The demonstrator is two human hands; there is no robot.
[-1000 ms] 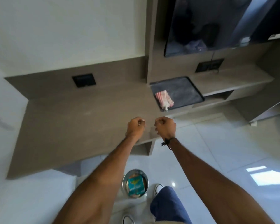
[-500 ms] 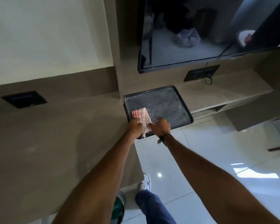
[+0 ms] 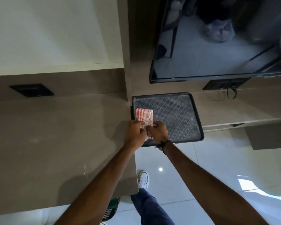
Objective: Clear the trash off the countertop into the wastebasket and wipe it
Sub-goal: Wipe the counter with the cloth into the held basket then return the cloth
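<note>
A red-and-white striped cloth (image 3: 143, 115) lies folded on the left part of a dark patterned tray (image 3: 177, 114). My left hand (image 3: 135, 135) and my right hand (image 3: 157, 132) meet at the cloth's near edge, and both pinch it. The grey-brown countertop (image 3: 55, 143) spreads to the left of the tray, with nothing lying on the part in view. Only a sliver of the wastebasket (image 3: 111, 208) shows under the counter's front edge, with green packaging inside it.
A wall-mounted television (image 3: 217, 38) hangs above the tray. Black socket plates sit on the backsplash (image 3: 32, 90) and under the television (image 3: 224, 84), the latter with a cable. A lower shelf (image 3: 242, 108) runs right. My leg and white shoe (image 3: 143, 179) stand on glossy tiles.
My view and both hands moved right from the counter edge to the tray. Empty closed fists a second ago, the hands now grip the striped cloth. The wastebasket slid nearly out of sight.
</note>
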